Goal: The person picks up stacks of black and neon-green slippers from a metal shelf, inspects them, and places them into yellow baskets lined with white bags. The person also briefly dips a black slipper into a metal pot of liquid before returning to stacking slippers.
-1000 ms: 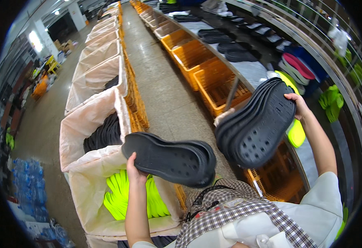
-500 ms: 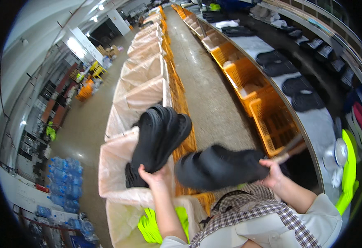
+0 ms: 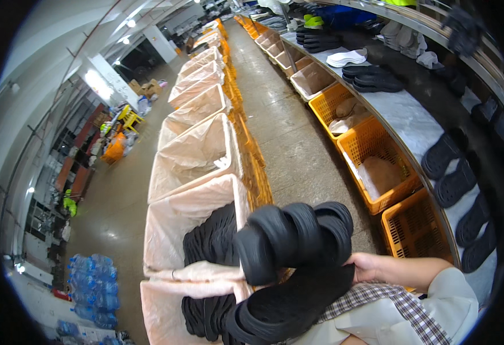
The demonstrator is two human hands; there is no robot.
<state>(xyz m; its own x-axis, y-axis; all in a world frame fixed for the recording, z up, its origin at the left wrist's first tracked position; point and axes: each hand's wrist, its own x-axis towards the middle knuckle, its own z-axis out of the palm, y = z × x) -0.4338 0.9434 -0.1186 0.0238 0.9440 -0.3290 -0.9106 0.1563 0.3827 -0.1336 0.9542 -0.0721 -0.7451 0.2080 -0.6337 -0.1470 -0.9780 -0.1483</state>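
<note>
My right hand [image 3: 364, 267] is closed on the edge of a black clog [image 3: 298, 302], low in front of my checked apron. Against that clog rests a bunch of nested black clogs [image 3: 298, 236], their rounded toes facing up and left. The bunch overlaps the edges of two lined crates on the left. My left hand is not visible; the clogs may be covering it. Inside the nearer lined crate [image 3: 159, 310] stand several black clogs [image 3: 209, 313] in a row. More black clogs [image 3: 213, 233] lie in the lined crate [image 3: 163, 238] just beyond.
Plastic-lined crates [image 3: 166, 164] run ahead on the left of a bare floor aisle [image 3: 281, 123]. On the right, orange crates [image 3: 372, 201] sit under a long bench [image 3: 401, 109] carrying black clogs [image 3: 447, 167] and white shoes [image 3: 347, 57]. Blue water bottles [image 3: 94, 287] stand at far left.
The view has moved forward along the crates, and the neon-green items have left it. My left hand has gone out of sight. The clogs are now bunched together by my right hand.
</note>
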